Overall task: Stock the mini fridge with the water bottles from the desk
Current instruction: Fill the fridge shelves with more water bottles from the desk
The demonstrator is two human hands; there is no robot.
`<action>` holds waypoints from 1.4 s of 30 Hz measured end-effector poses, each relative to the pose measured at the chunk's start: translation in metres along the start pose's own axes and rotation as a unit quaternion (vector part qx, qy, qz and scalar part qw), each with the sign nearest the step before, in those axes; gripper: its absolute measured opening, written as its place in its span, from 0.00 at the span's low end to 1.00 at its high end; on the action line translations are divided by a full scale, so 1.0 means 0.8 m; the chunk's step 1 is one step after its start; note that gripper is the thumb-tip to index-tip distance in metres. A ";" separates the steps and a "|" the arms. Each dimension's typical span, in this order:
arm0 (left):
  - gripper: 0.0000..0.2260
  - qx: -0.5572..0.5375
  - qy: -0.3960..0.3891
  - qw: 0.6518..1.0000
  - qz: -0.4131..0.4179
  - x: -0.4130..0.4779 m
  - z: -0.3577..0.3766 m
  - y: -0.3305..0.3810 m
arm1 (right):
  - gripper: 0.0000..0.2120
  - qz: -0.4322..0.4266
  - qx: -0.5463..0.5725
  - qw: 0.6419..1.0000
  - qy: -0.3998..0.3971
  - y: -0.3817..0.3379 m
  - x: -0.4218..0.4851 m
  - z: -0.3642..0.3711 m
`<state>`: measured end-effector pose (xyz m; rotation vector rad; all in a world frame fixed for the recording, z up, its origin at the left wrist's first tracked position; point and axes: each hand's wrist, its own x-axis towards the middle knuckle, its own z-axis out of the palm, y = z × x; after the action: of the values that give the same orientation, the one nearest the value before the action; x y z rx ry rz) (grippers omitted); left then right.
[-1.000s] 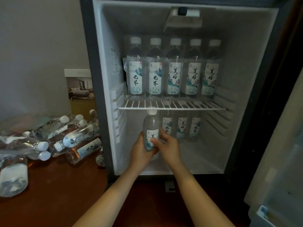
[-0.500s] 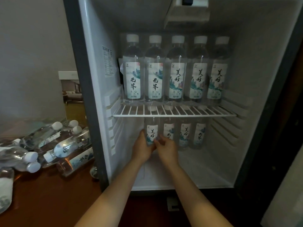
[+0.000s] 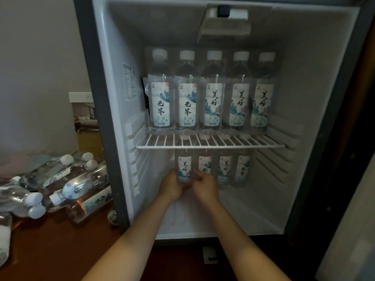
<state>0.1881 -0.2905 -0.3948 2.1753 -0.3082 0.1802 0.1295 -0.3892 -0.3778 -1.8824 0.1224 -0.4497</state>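
1. Head view: the mini fridge (image 3: pixel 324 98) stands open. Five water bottles fill the top row (image 3: pixel 213 92) on its wire shelf (image 3: pixel 211 141), upright and side by side.
2. Below the shelf, three bottles of the lower row (image 3: pixel 224 169) stand at the back, and a fourth bottle (image 3: pixel 184 165) joins them at their nine o'clock end.
3. The left hand (image 3: pixel 170 187) and right hand (image 3: pixel 206 186) both curl around the fourth bottle's base, one on each side. I cannot tell whether it rests on the fridge floor.
4. I judge the task past halfway. Several loose bottles (image 3: pixel 67 185) lie on the desk (image 3: pixel 50 250) at the fridge's eight o'clock, not yet stocked.
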 end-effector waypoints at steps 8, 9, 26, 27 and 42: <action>0.23 -0.019 0.010 0.999 0.026 -0.054 -0.016 0.009 | 0.18 0.034 0.003 0.999 0.008 -0.009 -0.028 -0.003; 0.24 -0.034 0.019 0.999 0.034 -0.069 -0.020 0.013 | 0.17 0.044 0.003 0.999 0.004 -0.010 -0.034 -0.001; 0.08 -0.001 0.236 0.971 -0.040 -0.293 -0.235 -0.123 | 0.15 0.052 0.006 0.937 -0.346 -0.087 -0.194 0.110; 0.08 0.008 0.261 0.964 -0.053 -0.297 -0.249 -0.133 | 0.15 0.048 0.001 0.931 -0.361 -0.089 -0.198 0.123; 0.24 -0.036 0.418 0.866 -0.271 -0.296 -0.324 -0.243 | 0.19 0.000 -0.074 0.929 -0.362 -0.112 -0.227 0.347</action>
<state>0.0124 0.0657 -0.4526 1.8165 0.7674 0.7380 0.0517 -0.0575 -0.4197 -2.0809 -0.3462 0.2819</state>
